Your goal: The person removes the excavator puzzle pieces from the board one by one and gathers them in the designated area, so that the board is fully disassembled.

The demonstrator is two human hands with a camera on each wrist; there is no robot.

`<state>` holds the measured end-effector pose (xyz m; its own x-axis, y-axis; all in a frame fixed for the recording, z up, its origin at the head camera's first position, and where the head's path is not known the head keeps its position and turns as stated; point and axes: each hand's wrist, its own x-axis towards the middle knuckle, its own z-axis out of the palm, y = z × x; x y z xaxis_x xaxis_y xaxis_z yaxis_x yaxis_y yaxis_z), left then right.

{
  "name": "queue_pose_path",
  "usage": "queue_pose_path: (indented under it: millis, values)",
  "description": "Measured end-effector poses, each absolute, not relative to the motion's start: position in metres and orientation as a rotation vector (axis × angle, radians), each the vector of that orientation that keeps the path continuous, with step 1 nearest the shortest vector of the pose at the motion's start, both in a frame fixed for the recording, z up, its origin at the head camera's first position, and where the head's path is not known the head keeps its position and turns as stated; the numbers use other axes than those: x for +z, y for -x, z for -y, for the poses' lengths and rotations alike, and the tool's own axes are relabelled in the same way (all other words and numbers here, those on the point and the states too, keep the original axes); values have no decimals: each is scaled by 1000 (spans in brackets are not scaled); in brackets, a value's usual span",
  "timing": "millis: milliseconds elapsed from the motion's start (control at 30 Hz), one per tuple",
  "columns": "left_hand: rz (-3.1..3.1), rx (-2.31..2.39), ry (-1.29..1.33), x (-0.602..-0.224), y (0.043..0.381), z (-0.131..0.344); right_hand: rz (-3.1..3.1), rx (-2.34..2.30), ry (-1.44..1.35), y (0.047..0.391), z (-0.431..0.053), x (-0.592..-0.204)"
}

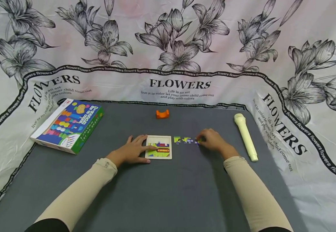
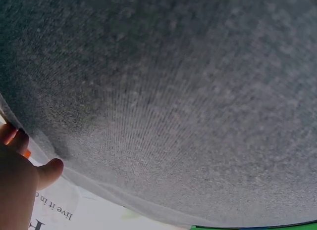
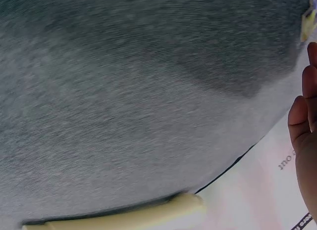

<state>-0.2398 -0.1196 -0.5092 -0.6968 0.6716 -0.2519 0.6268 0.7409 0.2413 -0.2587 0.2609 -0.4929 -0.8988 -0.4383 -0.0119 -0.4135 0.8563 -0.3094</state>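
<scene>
Grey worktop [image 1: 162, 193] is bearing a cream-framed picture puzzle [image 1: 160, 138] near its middle.
Beige sleeves [image 1: 89, 183] are reaching in from the near side. With fingers spread, the left hand [image 1: 131, 149] is resting at the puzzle's left side, one finger lying over the picture; well apart from it, the right hand [image 1: 212, 140] is curling its fingers at the right end of a row of loose pieces [image 1: 187, 140], though whether it is pinching one I cannot tell. That row is lying just right of the puzzle. Farther right, a pale yellow cylinder [image 1: 246, 137] is lying aslant; far left, a colourful box [image 1: 67, 124] is lying flat. Beyond the puzzle, an orange curved block [image 1: 162, 114] is sitting before a hanging white floral cloth [image 1: 179, 58].
</scene>
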Motion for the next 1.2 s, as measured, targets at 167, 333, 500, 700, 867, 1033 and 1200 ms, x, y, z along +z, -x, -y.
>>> queue_pose_path:
  millis: [167, 333, 500, 700, 867, 1033, 1200]
  values:
    - [-2627, 193, -1009, -510, 241, 121, -2943, -495, 727, 263, -236, -483]
    - [-2627, 195, -1007, -511, 243, 119, -2923, -515, 876, 267, -193, -474]
    - [-2585, 220, -1001, -508, 243, 121, -2824, -492, 949, 272, -141, -475]
    - [-2499, 166, -1025, -506, 241, 127, -2680, -462, 1034, 273, -94, -487]
    - [-2484, 172, -1017, -504, 238, 127, -2647, -381, 1033, 271, -79, -493]
    - [-2486, 175, -1019, -501, 240, 127, -2637, -397, 974, 273, -74, -489]
    - [-2478, 176, -1018, -503, 241, 130, -2610, -428, 947, 276, -72, -490]
